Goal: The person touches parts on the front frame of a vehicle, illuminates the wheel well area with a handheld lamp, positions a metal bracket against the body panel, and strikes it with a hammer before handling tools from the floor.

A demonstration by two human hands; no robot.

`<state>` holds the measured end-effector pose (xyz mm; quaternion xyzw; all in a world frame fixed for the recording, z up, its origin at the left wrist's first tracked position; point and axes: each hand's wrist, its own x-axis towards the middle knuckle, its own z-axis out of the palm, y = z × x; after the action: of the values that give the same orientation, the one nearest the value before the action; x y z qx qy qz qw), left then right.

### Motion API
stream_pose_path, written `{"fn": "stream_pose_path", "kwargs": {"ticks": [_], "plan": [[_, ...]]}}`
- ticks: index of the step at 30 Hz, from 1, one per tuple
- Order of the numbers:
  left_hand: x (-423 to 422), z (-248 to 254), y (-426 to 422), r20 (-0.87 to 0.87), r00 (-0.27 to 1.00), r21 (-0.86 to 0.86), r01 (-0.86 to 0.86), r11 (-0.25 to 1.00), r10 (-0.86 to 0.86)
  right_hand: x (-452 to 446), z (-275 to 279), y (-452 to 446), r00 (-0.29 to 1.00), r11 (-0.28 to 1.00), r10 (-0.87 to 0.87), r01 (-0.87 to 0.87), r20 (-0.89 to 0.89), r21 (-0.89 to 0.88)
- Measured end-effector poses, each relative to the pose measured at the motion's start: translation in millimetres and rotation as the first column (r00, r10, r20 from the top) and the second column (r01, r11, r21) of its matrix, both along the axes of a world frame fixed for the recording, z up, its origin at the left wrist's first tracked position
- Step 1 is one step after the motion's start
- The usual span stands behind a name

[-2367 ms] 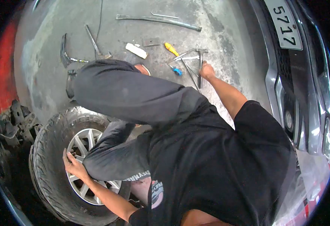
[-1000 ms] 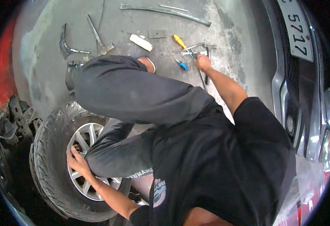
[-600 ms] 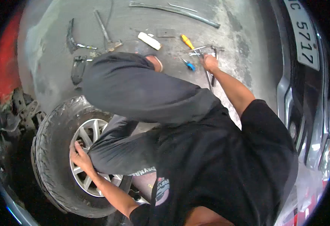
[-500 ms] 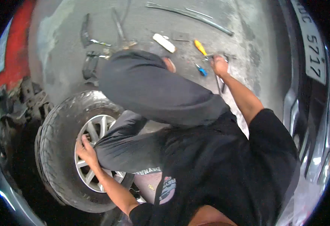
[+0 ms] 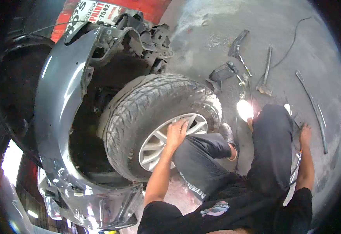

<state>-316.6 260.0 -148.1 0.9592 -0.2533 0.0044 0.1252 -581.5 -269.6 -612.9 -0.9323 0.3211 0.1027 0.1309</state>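
Observation:
My left hand (image 5: 177, 132) is at the silver spoked rim (image 5: 153, 146) of a large wheel, its fingers bent over the rim near the spokes. The treaded tire (image 5: 129, 117) stands tilted beside an opened car body. My right hand (image 5: 305, 134) is low by the floor, beyond my right knee, with its fingers closed; what they hold is too small to make out. Metal tools (image 5: 297, 158) lie beside and below that wrist, partly hidden by my leg and forearm.
A grey car fender (image 5: 59, 105) stands at the left. On the floor lie a hammer (image 5: 267, 70), a long bar (image 5: 314, 105), a dark curved part (image 5: 238, 43) and a black part (image 5: 223, 72). A bright lamp (image 5: 244, 109) shines near my right leg.
The view has swung left toward the wheel and fender. My left hand stays at the rim; my right hand, earlier over the tools, now appears at the right edge of my leg.

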Motion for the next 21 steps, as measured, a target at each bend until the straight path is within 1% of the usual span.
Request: {"fn": "stream_pose_path", "kwargs": {"ticks": [1, 3, 4, 6, 7, 9, 10, 11, 12, 13, 14, 16, 17, 19, 21], "plan": [[-0.5, -0.1, 0.4, 0.000, 1.000, 0.004, -0.001, 1.000, 0.001, -0.7, -15.4, -0.5, 1.000, 1.000, 0.006, -0.006, 0.008, 0.007], [1.3, 1.1, 1.0, 0.005, 1.000, 0.010, -0.014, 1.000, 0.014, -3.1, -49.5, -2.4, 0.986, 0.992, -0.048, 0.065, 0.157, -0.105], [1.9, 1.0, 0.6, -0.019, 0.999, 0.012, -0.031, 0.999, 0.031, -3.5, -55.1, -2.4, 0.986, 0.993, -0.041, 0.058, 0.161, -0.102], [4.4, -3.7, 3.4, -0.034, 0.999, -0.005, -0.034, 0.999, 0.034, -6.2, -61.4, -5.7, 0.982, 0.992, 0.012, 0.012, 0.186, -0.128], [5.0, -3.8, 2.4, -0.034, 0.999, -0.006, -0.037, 0.999, 0.037, -10.7, -74.9, -9.4, 0.982, 0.992, 0.015, 0.009, 0.187, -0.128], [3.2, -0.2, -3.2, -0.059, 0.996, -0.004, -0.062, 0.998, 0.061, -17.9, -102.9, -21.4, 0.954, 0.969, 0.114, -0.045, 0.276, -0.243], [2.5, 2.8, -6.5, -0.058, 0.996, -0.014, -0.063, 0.998, 0.062, -11.3, -80.5, -22.5, 0.954, 0.966, 0.118, -0.046, 0.277, -0.253], [1.2, 6.5, -10.0, -0.071, 0.995, -0.006, -0.065, 0.998, 0.064, -1.0, -36.7, -18.9, 0.990, 0.998, 0.053, -0.048, 0.129, -0.043], [1.0, 8.1, -11.3, -0.083, 0.994, 0.000, -0.067, 0.998, 0.066, 8.3, -1.7, -17.7, 0.999, 0.986, 0.019, -0.013, -0.033, 0.164], [1.9, 6.2, -9.7, -0.079, 0.995, -0.015, -0.066, 0.998, 0.065, 13.0, -16.0, -19.0, 0.999, 0.989, 0.018, -0.014, -0.028, 0.149], [3.2, 2.6, -7.5, -0.055, 0.998, -0.023, -0.033, 0.999, 0.031, 21.3, -37.6, -15.4, 0.959, 0.903, -0.189, 0.086, 0.211, 0.421], [2.8, -1.9, -9.9, -0.027, 1.000, -0.045, 0.004, 0.999, -0.005, 32.0, -29.2, -16.2, 0.823, 0.745, -0.427, 0.084, 0.376, 0.661], [2.8, -2.7, -13.3, -0.025, 0.999, -0.054, 0.038, 0.998, -0.039, 47.5, 6.2, 3.3, 0.677, 0.556, -0.598, -0.035, 0.429, 0.830], [1.9, -4.4, -26.6, -0.019, 0.997, -0.076, 0.079, 0.994, -0.081, 89.8, 140.4, 39.6, 0.641, 0.391, -0.664, -0.139, 0.384, 0.910], [-4.0, -8.5, -56.3, -0.080, 0.985, -0.313, 0.121, 0.942, -0.153, 128.9, 247.4, 40.7, 0.784, 0.476, -0.523, -0.057, 0.334, 0.877]]}}
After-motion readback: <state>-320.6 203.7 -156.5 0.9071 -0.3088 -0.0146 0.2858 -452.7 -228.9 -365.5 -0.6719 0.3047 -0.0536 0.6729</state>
